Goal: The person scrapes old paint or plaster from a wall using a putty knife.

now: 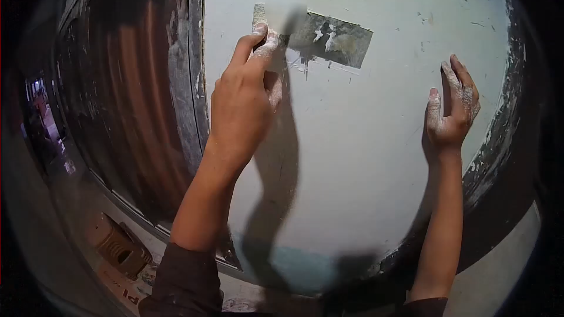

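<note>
My left hand (242, 97), its fingertips white with dust, is closed in a pinch on a small flat piece of sandpaper (259, 13), grey and speckled with white. It is against the pale painted panel (352, 158), just left of a dark patch (335, 38) of bare or peeled surface with white flecks. Part of what the fingers hold is hidden by the hand. Farther right, my right hand (455, 108) is at the panel with fingers apart and dusty, holding nothing. Both arms cast shadows on the panel.
A dark frame (188, 53) with a reddish-brown curtain-like surface (144, 100) borders the panel on the left. Chipped dark edging (496, 147) runs down the right side. At lower left are a brown plastic stool (114, 243) and a lettered box (114, 285) on the floor.
</note>
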Tool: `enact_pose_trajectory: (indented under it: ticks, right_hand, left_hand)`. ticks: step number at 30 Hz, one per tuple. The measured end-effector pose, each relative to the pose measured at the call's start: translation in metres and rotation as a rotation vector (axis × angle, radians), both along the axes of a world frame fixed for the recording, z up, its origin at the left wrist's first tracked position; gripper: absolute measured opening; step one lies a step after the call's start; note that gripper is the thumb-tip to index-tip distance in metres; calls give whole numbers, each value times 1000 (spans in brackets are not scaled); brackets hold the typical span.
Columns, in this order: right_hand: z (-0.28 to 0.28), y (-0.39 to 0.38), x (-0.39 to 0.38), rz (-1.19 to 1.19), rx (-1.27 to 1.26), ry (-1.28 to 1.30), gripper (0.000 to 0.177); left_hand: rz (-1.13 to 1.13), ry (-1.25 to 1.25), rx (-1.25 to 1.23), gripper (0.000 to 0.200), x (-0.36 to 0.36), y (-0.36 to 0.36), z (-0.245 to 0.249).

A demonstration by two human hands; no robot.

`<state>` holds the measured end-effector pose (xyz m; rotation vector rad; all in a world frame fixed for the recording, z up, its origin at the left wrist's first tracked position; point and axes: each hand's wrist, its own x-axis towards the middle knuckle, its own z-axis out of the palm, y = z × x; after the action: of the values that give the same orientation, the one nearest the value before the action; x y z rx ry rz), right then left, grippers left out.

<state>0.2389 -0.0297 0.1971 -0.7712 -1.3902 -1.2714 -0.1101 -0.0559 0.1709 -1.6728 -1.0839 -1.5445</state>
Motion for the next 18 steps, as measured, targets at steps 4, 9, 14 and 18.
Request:
enact_pose_trajectory:
  ticks: [4, 9, 14, 18]
  right_hand:
    - [0, 0, -1, -2, 21, -13, 48]
    - [0, 2, 0, 28, 13, -6, 49]
    - [0, 4, 2, 35, 4, 0, 51]
    - [-1, 2, -3, 29, 0, 26, 49]
  left_hand:
    - [-84, -19, -13, 57, -2, -4, -9]
    - [-90, -49, -80, 62, -5, -8, -51]
    - [-111, -88, -117, 59, -4, -14, -53]
    - [-107, -66, -137, 44, -2, -15, -34]
